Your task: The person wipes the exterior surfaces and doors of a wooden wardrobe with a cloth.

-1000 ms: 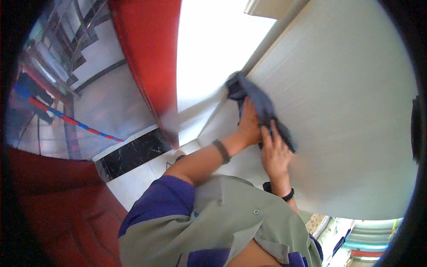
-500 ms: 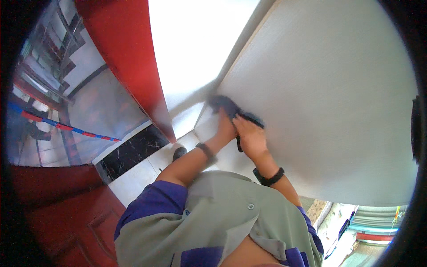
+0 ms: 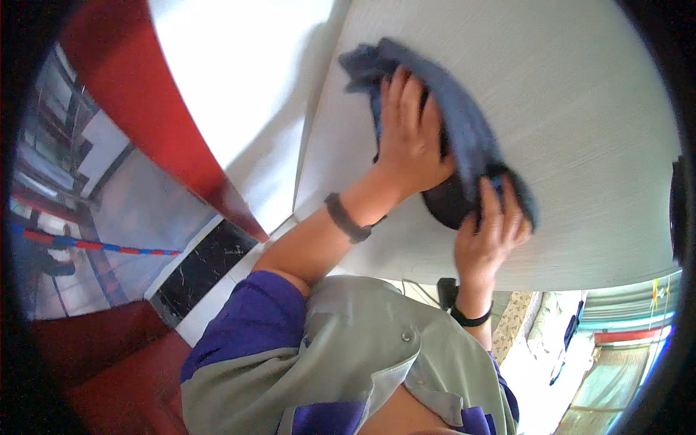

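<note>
A dark blue-grey cloth [image 3: 471, 123] is bunched and folded between both hands, in front of a large pale panel [image 3: 587, 152] with a fine grain. My left hand [image 3: 413, 141] has its fingers over the cloth's left part, gripping it. Lower and to the right, my right hand [image 3: 496, 228] curls its fingers round the cloth's near end. Folds hide some of the fingertips. Whether the cloth touches the panel is hard to tell.
A red door edge [image 3: 181, 138] and a white wall stand to the left, with a black marble threshold [image 3: 203, 268] below. Beyond is a room with stairs and a red-and-blue striped rope [image 3: 94, 245]. A dark red door [image 3: 123, 362] fills the lower left; a curtained window is lower right.
Both hands have risen along the panel with the cloth, away from its lower corner. They have moved apart, the right hand farther to the right, and the cloth is spread wider.
</note>
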A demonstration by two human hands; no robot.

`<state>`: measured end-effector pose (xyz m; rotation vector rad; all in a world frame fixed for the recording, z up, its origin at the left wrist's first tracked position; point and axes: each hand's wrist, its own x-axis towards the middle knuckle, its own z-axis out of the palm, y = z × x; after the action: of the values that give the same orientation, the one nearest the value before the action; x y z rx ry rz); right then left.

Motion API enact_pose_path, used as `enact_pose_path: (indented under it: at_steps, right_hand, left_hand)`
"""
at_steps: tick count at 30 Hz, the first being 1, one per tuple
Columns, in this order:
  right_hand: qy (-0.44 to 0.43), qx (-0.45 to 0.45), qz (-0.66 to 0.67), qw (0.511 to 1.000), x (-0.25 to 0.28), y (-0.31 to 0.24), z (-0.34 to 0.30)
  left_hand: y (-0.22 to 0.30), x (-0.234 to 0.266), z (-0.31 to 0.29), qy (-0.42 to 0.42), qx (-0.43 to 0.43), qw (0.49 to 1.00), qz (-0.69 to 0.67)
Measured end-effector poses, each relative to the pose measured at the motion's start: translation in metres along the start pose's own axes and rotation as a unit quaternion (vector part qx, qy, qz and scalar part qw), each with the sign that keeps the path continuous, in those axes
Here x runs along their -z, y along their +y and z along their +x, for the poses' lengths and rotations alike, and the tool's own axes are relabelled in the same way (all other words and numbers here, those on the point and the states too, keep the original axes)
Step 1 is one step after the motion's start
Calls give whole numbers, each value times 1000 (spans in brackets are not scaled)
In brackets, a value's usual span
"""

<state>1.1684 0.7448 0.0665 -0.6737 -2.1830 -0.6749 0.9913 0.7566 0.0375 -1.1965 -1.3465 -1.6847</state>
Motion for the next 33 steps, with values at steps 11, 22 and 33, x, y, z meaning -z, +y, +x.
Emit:
enact_pose_path:
  at_steps: [11,22,33]
  right_hand:
    - [-230,163,220,934,-97,-42,-78]
    - [-183,125,248,943,-66,-16,-58]
    - [192,-70,-35,978,42,70,-57]
  left_hand:
    - [-102,22,-258,-194,453,816,-302]
    - [-53,25,-149,-247,53,961,109]
    - [58,-42,-25,23,-227,973,-10]
